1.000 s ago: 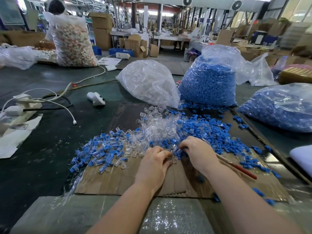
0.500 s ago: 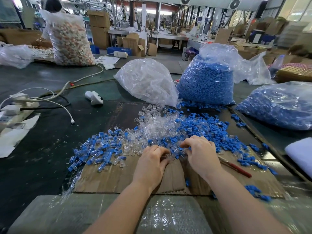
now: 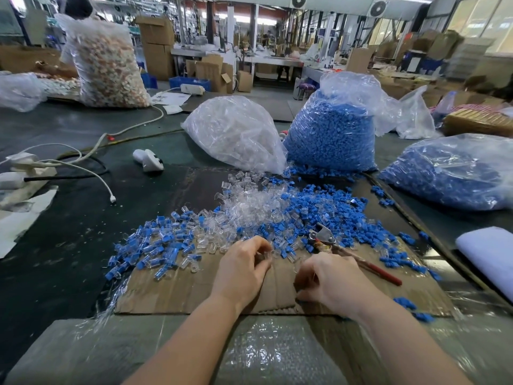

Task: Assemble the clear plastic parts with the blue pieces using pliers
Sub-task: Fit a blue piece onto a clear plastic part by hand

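A heap of clear plastic parts [image 3: 249,201] and loose blue pieces [image 3: 327,207] lies on a cardboard sheet [image 3: 177,290]. To the left is a spread of clear parts with blue pieces inside [image 3: 155,245]. Pliers [image 3: 323,238] with red handles lie on the cardboard, just beyond my right hand. My left hand [image 3: 243,269] has its fingers curled and pinches a small clear part [image 3: 265,255] at the pile's near edge. My right hand [image 3: 331,279] rests on the cardboard with curled fingers; what they hold is hidden.
A bag of clear parts [image 3: 236,132] and two bags of blue pieces [image 3: 330,134] [image 3: 455,173] stand behind the pile. A white device [image 3: 148,160], cables and a power strip [image 3: 25,173] lie at the left. A white pad [image 3: 491,254] sits at the right edge.
My right hand has drawn back from the pile toward me, uncovering the pliers' head. My left hand has stayed at the pile's near edge.
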`<act>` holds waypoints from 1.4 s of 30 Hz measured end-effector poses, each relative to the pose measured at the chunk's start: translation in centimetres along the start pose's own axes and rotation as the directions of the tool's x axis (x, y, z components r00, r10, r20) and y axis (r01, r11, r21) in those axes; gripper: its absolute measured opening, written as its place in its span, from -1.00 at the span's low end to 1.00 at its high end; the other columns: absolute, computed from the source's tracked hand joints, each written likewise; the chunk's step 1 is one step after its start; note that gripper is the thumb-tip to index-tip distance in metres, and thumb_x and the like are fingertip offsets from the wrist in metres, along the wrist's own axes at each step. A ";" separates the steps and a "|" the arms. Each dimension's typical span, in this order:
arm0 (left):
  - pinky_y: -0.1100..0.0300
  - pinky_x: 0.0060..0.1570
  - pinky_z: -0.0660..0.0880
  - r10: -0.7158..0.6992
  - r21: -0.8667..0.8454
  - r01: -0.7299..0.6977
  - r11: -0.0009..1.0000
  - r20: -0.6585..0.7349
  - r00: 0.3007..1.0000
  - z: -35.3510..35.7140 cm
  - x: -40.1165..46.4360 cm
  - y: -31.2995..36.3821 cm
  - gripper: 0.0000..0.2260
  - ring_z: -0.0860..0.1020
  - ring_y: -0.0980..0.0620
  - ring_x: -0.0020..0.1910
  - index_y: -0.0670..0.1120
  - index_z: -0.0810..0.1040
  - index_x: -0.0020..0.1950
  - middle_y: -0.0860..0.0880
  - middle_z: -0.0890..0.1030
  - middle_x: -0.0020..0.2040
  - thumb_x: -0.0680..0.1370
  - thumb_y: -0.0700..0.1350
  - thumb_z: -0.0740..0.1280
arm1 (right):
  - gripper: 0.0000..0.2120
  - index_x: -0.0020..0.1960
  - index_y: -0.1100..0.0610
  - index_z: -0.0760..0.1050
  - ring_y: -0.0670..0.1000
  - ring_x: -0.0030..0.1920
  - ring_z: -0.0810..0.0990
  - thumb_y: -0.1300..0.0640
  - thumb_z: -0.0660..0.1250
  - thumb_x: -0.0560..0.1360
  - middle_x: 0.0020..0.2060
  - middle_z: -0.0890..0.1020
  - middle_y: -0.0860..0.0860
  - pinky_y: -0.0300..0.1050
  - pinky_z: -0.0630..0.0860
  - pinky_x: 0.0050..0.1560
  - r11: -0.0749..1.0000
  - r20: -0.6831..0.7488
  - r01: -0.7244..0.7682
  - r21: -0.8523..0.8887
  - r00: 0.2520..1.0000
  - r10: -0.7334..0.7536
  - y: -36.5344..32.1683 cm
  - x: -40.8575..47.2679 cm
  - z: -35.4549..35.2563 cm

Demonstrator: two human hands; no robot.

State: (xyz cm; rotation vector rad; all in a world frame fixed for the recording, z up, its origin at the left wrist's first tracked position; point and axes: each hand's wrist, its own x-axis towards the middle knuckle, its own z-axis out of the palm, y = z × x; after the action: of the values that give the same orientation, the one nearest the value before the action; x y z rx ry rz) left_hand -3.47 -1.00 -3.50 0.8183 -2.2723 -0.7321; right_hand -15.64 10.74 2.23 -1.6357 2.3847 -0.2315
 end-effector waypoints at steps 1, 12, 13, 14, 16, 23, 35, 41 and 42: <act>0.48 -0.05 0.35 0.012 0.002 -0.012 1.000 -0.001 1.000 0.0 0.0 0.0 -0.78 0.46 0.23 -0.09 0.04 0.54 0.12 0.15 0.52 -0.09 0.50 -0.14 0.38 | -0.91 -0.10 -0.12 0.56 -0.10 0.09 0.46 -0.07 0.42 0.42 -0.09 0.53 -0.21 -0.01 0.23 0.24 1.000 0.003 -0.006 -0.001 1.000 0.006 -0.1 0.0 0.0; 0.40 0.06 0.31 0.014 -0.008 -0.014 1.000 -0.001 1.000 -0.1 0.3 0.0 -0.81 0.43 0.19 0.01 0.00 0.59 0.13 0.10 0.57 0.03 0.52 -0.07 0.33 | -0.92 0.02 0.00 0.52 -0.04 0.01 0.51 0.11 0.28 0.54 -0.06 0.60 -0.08 -0.04 0.40 0.15 0.971 -0.416 0.049 0.234 0.908 0.054 -1.7 2.1 2.9; 0.39 0.08 0.32 0.014 -0.012 -0.014 1.000 -0.005 1.000 -0.1 0.3 0.1 -0.82 0.43 0.17 0.03 -0.02 0.60 0.11 0.09 0.54 0.01 0.52 -0.09 0.34 | -0.89 0.05 0.00 0.54 -0.03 0.03 0.50 0.11 0.27 0.55 -0.05 0.59 -0.08 -0.03 0.38 0.15 0.970 -0.442 0.056 0.235 0.895 0.055 -1.8 2.2 3.5; 0.40 0.08 0.33 0.012 -0.022 -0.013 1.000 -0.016 1.000 -0.2 0.3 0.1 -0.83 0.43 0.15 0.03 -0.05 0.60 0.09 0.10 0.51 -0.02 0.52 -0.11 0.34 | -0.86 0.07 0.01 0.56 -0.01 0.05 0.49 0.11 0.26 0.56 -0.04 0.59 -0.07 -0.02 0.37 0.15 0.970 -0.466 0.061 0.237 0.883 0.059 -1.8 2.3 4.1; 0.51 0.01 0.31 0.009 -0.046 -0.011 0.999 -0.040 0.999 -0.3 0.3 0.1 -0.87 0.45 0.17 -0.04 -0.07 0.61 0.04 0.11 0.48 -0.07 0.51 -0.18 0.35 | -0.85 0.07 0.05 0.58 0.02 0.03 0.51 0.14 0.29 0.54 -0.05 0.61 -0.04 -0.01 0.38 0.13 0.964 -0.515 0.071 0.258 0.854 0.075 -1.8 2.3 5.0; 0.52 -0.10 0.37 -0.005 -0.116 0.001 0.993 -0.040 0.999 -0.4 0.1 0.1 -0.91 0.51 0.19 -0.15 -0.07 0.62 -0.07 0.12 0.55 -0.15 0.46 -0.22 0.40 | -0.91 -0.04 0.12 0.62 0.04 -0.12 0.56 0.22 0.42 0.45 -0.18 0.64 -0.03 0.03 0.46 -0.01 0.930 -0.632 0.161 0.329 0.769 0.091 -1.9 1.6 5.6; 0.21 -0.07 0.55 -0.175 -0.368 0.154 0.917 -0.023 0.984 -0.4 0.1 -0.2 -0.79 0.61 0.11 -0.20 0.09 0.57 -0.18 0.06 0.64 -0.23 0.48 -0.24 0.38 | -0.96 -0.16 0.10 0.60 0.00 -0.20 0.56 0.18 0.40 0.47 -0.28 0.62 -0.08 0.07 0.50 -0.10 0.877 -0.624 0.186 0.443 0.766 0.153 -1.8 1.4 5.8; 0.32 -0.16 0.52 -0.194 -0.408 0.178 0.896 0.001 0.981 -0.4 0.2 -0.2 -0.79 0.60 0.12 -0.23 0.10 0.54 -0.21 0.04 0.63 -0.27 0.47 -0.23 0.39 | -0.90 -0.23 0.08 0.55 -0.01 -0.22 0.55 0.12 0.41 0.46 -0.30 0.60 -0.08 -0.12 0.27 -0.04 0.932 -0.604 0.129 0.339 0.789 0.111 -2.0 1.5 5.9; 0.34 -0.17 0.50 -0.196 -0.412 0.181 0.893 0.007 0.981 -0.4 0.2 -0.2 -0.79 0.59 0.12 -0.24 0.09 0.54 -0.22 0.04 0.63 -0.28 0.47 -0.24 0.40 | -0.89 -0.24 0.09 0.54 0.00 -0.23 0.55 0.12 0.42 0.45 -0.32 0.60 -0.07 -0.12 0.26 -0.04 0.935 -0.607 0.116 0.336 0.786 0.120 -2.1 1.5 6.0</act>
State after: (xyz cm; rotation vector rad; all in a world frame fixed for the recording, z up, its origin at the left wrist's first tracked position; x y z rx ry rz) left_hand -3.21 -1.37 -3.30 0.8410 -1.9204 -1.2262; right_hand -12.60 8.63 -3.10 -1.5328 2.5474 -1.3151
